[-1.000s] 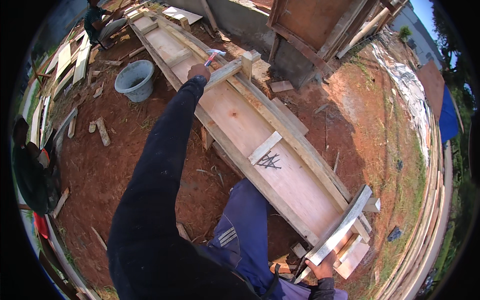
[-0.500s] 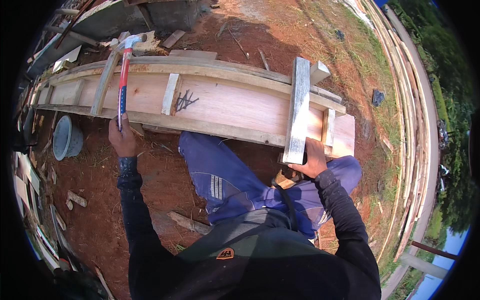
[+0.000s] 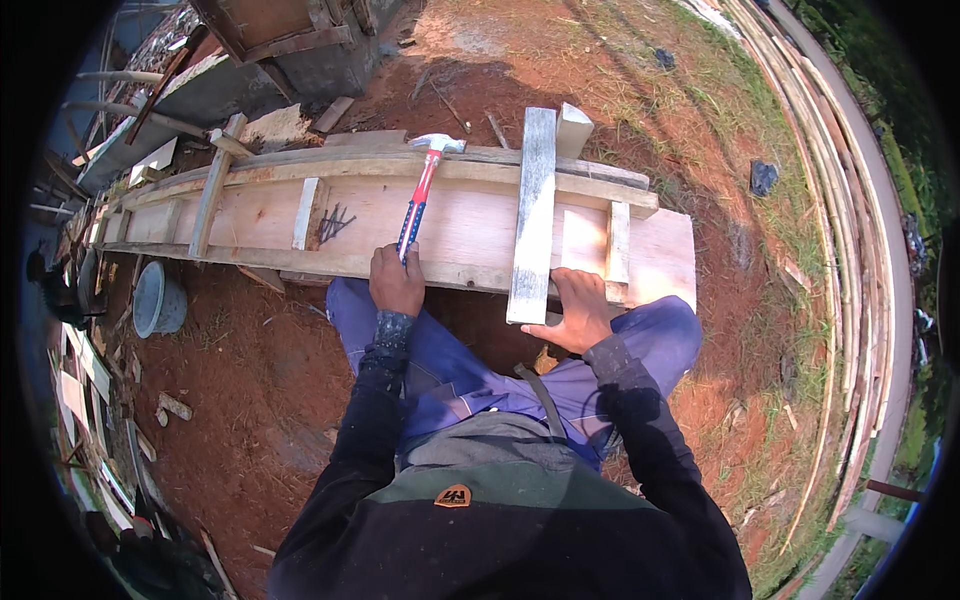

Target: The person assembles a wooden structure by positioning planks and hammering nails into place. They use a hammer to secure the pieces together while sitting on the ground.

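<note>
Gripping hammer [image 3: 424, 184] above frame [image 3: 330, 264] in closed fingers of left hand [image 3: 397, 284] | clasping batten [image 3: 534, 210], laid across frame, in fingers of right hand [image 3: 580, 312] | seemingly fitted: crosspieces [image 3: 309, 213] | apparently left: undriven nails [image 3: 335, 224], loose inside frame

The hammer [image 3: 420, 195] has a bright metal head and a smooth handle. The plywood panel [image 3: 468, 225] looks smooth, the near rail [image 3: 330, 262] rough wood, the crosspiece [image 3: 533, 215] at right weathered, matt wood. The nails [image 3: 337, 224] are dull metal, the bucket [image 3: 173, 303] at left matt plastic, the trousers [image 3: 655, 335] matt cloth.
</note>
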`<state>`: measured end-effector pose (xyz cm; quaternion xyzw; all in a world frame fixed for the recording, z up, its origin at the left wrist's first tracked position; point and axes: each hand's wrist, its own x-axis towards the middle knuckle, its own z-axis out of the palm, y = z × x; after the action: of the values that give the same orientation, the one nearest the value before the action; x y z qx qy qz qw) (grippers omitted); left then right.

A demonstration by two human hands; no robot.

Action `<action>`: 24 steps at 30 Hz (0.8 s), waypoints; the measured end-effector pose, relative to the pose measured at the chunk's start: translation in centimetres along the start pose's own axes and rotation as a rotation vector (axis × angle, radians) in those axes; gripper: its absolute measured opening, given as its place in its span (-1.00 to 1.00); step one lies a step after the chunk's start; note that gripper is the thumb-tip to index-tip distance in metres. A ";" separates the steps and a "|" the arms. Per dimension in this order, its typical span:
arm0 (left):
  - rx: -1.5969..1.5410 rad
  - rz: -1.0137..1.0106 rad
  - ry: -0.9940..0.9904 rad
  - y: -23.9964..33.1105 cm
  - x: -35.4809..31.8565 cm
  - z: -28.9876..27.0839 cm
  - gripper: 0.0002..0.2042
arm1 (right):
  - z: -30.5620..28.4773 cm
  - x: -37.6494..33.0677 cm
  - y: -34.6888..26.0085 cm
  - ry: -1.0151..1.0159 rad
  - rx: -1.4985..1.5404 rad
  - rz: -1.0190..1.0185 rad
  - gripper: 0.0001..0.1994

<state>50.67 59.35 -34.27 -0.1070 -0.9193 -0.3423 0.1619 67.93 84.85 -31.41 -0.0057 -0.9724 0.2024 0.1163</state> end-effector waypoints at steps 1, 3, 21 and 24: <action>0.064 -0.004 -0.021 -0.2 0.1 0.7 -0.70 | -0.2 0.1 -0.1 -0.001 0.011 -0.002 -0.11; 0.146 -0.011 -0.053 0.5 -0.2 1.0 -0.66 | -0.5 -0.1 0.2 0.001 0.019 0.002 -0.11; -0.278 0.686 -0.715 6.6 -3.6 2.7 -0.05 | -0.6 -1.0 1.7 -0.012 0.132 0.034 -0.20; -0.334 0.709 -0.685 6.4 -2.9 3.4 -0.10 | 0.0 -0.7 1.8 0.023 0.111 0.056 -0.30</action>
<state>54.58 66.12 -33.97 -0.5419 -0.7599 -0.3538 -0.0614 68.56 86.46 -32.23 -0.0290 -0.9578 0.2589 0.1216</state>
